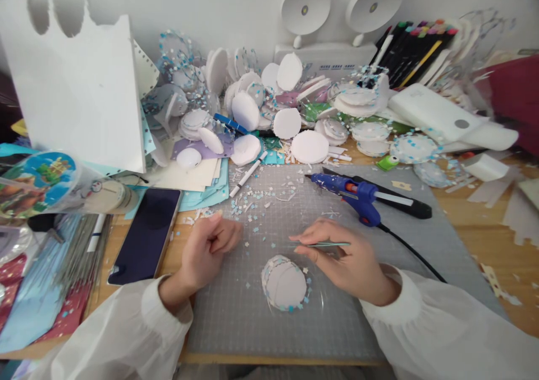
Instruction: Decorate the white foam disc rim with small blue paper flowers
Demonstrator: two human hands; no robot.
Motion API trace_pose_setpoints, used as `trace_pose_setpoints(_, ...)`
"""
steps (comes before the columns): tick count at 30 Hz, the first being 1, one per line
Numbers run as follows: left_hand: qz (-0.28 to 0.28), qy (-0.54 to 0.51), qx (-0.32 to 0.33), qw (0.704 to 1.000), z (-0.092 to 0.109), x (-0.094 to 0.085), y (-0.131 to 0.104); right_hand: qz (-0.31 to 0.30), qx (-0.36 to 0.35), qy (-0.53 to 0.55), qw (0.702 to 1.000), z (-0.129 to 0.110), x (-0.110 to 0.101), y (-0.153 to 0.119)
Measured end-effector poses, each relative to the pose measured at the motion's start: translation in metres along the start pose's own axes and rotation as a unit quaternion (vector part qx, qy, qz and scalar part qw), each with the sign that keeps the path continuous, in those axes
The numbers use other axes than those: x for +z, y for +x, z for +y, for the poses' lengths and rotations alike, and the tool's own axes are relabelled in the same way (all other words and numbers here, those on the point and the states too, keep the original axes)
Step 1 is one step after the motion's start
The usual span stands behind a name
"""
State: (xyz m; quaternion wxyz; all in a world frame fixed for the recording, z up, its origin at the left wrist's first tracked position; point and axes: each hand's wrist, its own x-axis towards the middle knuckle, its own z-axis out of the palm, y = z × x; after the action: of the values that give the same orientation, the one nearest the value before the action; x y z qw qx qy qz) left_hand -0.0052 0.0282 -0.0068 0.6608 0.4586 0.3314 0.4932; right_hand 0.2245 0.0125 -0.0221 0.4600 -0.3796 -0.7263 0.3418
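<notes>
My right hand (pixel 343 259) pinches a pair of slim teal tweezers (pixel 330 244), whose tips point left over the cutting mat (pixel 236 329). My left hand (pixel 210 251) rests at the mat's left side with its fingers curled in; whatever they may hold is hidden. Between and below both hands lies a round white foam disc (pixel 286 284), its edge ringed with small blue and white star pieces. Loose star confetti (pixel 248 206) is scattered on the mat beyond my left hand. A blue hot glue gun (pixel 349 192) lies on the mat beyond my right hand.
A dark phone (pixel 145 237) lies left of the mat. Many white foam discs (pixel 286 123) pile up along the back, before a white two-headed lamp (pixel 324 57). A black-handled cutter (pixel 404 200) lies beside the glue gun, whose cord (pixel 415 253) runs right.
</notes>
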Motion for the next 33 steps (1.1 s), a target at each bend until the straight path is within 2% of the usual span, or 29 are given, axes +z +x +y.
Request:
trace_pose_setpoints(5, 0.012, -0.093, -0.041, 0.995, 0.006, 0.0, 0.003, -0.039, -0.001, -0.002, 0.999, 0.003, 0.003, 0.0)
trace_pose_setpoints(10, 0.02, -0.235, -0.123, 0.964, 0.013, 0.001, 0.008, -0.042, -0.022, 0.006, 0.999, 0.001, 0.003, 0.002)
trace_pose_setpoints(15, 0.014, -0.28, -0.118, 0.953, 0.011, 0.007, 0.009, -0.046, -0.022, 0.004, 0.999, 0.001, 0.005, 0.001)
trace_pose_setpoints(18, 0.008, -0.249, -0.099, 0.964, 0.007, 0.009, 0.009, -0.041, -0.026, 0.007, 0.999, -0.001, 0.005, 0.001)
trace_pose_setpoints(22, -0.006, -0.131, -0.064, 0.989, -0.001, 0.005, 0.008, -0.009, -0.028, 0.013, 0.999, -0.003, 0.003, 0.002)
trace_pose_setpoints(27, -0.052, 0.002, 0.024, 0.998, -0.009, -0.003, 0.008, 0.02, -0.016, 0.002, 1.0, -0.004, 0.0, 0.003)
trace_pose_setpoints(33, -0.013, 0.086, 0.08, 0.993, -0.007, -0.003, 0.006, 0.047, 0.013, 0.019, 0.999, -0.004, -0.001, 0.001)
